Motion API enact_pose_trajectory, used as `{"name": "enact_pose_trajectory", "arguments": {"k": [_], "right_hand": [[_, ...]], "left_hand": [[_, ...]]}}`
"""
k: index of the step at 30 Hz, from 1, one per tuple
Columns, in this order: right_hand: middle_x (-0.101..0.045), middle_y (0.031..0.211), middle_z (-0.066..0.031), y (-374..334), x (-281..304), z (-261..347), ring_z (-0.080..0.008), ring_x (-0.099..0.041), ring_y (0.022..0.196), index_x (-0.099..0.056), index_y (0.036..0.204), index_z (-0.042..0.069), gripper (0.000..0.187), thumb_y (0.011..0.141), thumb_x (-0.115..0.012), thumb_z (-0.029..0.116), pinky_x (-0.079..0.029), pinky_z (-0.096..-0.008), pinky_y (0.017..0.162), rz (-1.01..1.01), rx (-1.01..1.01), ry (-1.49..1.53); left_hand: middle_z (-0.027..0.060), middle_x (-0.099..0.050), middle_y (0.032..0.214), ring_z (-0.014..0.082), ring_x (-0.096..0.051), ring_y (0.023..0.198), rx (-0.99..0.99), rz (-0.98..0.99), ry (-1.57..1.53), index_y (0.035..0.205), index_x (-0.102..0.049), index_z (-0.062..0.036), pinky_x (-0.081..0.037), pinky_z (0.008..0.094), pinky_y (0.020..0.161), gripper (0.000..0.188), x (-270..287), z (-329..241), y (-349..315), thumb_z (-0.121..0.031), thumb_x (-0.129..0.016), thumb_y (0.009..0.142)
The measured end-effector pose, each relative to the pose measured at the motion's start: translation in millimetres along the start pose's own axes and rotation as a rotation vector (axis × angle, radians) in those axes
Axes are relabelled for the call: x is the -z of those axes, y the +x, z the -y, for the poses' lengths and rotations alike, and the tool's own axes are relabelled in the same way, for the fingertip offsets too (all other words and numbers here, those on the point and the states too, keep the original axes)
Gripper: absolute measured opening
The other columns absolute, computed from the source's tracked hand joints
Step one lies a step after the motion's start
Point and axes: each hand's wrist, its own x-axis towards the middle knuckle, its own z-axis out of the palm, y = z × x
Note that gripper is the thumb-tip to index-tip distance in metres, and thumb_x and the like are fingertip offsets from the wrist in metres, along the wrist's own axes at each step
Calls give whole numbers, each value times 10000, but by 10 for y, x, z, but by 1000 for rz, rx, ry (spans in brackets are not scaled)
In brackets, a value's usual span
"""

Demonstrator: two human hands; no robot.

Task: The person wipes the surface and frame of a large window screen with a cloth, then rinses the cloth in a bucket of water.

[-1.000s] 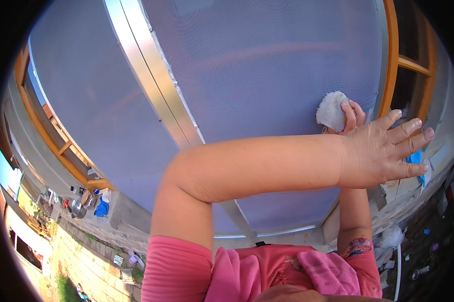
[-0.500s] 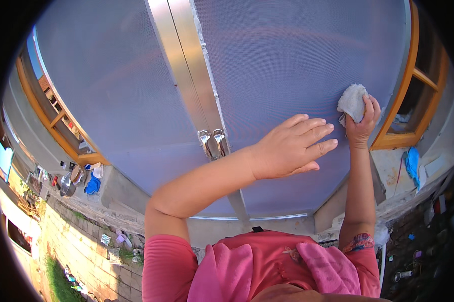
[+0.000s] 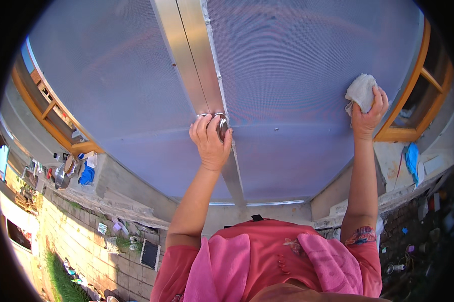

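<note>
Head view looked up along a pale blue mesh screen door [image 3: 297, 80], two panels meeting at a brushed metal centre frame [image 3: 189, 55].

Left hand [image 3: 210, 143] was on the round metal handle [image 3: 221, 123] at the frame, about mid-height. Grip: fingers curled over the handle from below, thumb on the right side of it. Handle mostly covered, only a shiny rim showed.

Right hand [image 3: 368, 113] was raised against the right panel, near the orange wooden frame [image 3: 422, 80]. Grip: closed around a white cloth [image 3: 360, 91]. Cloth was bunched into a wad, coarse weave, slightly grey, pressed on the mesh above the fingers.

Mesh looked fine and even, faintly see-through, with a horizontal rail behind it at handle height. Metal frame had small screws along its right edge.

Packages and labels: small clutter on the concrete ledge [image 3: 111, 176] at left, metal pots [image 3: 62, 176] and a blue cloth [image 3: 87, 175] beside them, too small to tell labels. On the paving below, a small dark square tray [image 3: 150, 254] and a pale packet [image 3: 102, 228]. At right, a blue rag [image 3: 412, 157] hung by the wall.

Person wore a pink top [image 3: 267, 261].
</note>
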Motion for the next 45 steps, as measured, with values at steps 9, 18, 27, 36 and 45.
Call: {"name": "enact_pose_trajectory", "arguments": {"k": [9,18,27,36,45], "right_hand": [[-518,1337,-152,99,-32,339,-353,-531,1198,-579,1334,123,681,707,-839,75,-471,-431,1019,31,8,59],[-597,1216,-50,642,-453,1204,-270,-605,1097,-674,1201,212,606,633,-774,26,-541,-411,899,181,653,231],[-645,1138,-107,2580,-930,1691,-301,-638,1061,-644,1232,116,480,765,-685,13,-538,-394,908,-148,548,185],[-624,1161,-101,3116,-819,1735,-340,-589,1139,-669,1147,134,416,743,-697,39,-507,-435,940,-43,399,188],[-638,1195,-47,1643,-897,1899,-290,-632,1134,-662,1108,181,434,708,-742,32,-537,-416,922,270,883,479]], "left_hand": [[163,-493,1391,390,-426,1338,-92,-75,177,1352,-535,-44,-316,564,1117,532,-214,118,-140,-196,-664,859],[153,-519,1381,373,-456,1330,-90,-148,194,1325,-566,-52,-336,555,1109,509,-326,97,-137,-110,-659,828],[146,-525,1388,373,-457,1338,-75,-122,258,1328,-569,-57,-343,551,1107,507,-164,290,-245,-95,-679,834],[143,-525,1397,372,-469,1334,-53,-166,145,1329,-571,-62,-350,550,1102,508,-453,-25,-151,-86,-681,834],[152,-534,1384,375,-469,1328,-76,-169,189,1311,-584,-44,-368,548,1092,487,-337,101,-180,-78,-680,835]]}}
